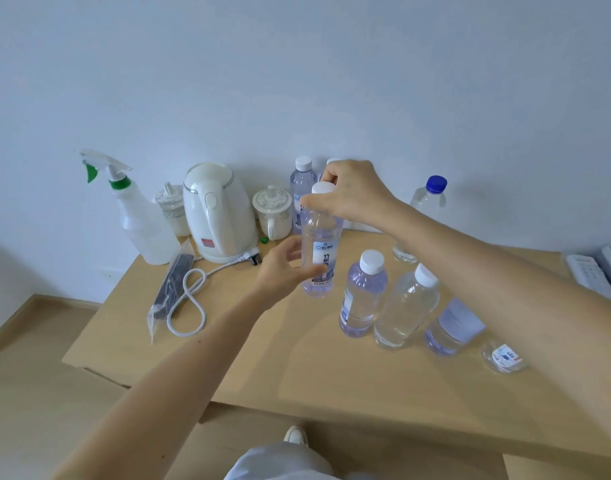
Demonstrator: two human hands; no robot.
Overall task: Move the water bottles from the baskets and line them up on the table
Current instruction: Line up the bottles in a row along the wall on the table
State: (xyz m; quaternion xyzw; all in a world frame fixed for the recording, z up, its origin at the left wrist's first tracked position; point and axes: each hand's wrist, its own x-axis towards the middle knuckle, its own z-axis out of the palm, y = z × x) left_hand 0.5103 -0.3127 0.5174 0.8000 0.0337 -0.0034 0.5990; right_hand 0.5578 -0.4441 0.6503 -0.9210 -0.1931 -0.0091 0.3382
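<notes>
Head cam: bottle (319, 251) upright, long axis vertical. Right hand (352, 195) pinches its cap from 12 o'clock, left hand (283, 271) wraps the body from 9. Lined-up bottles (362, 296) stand at 4 o'clock on worktop (297, 358), nearer the right arm.

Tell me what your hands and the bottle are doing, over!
Right hand pinches the bottle at its cap; left hand holds its body. Bottle upright, left of the standing row. Nothing between them.
</notes>
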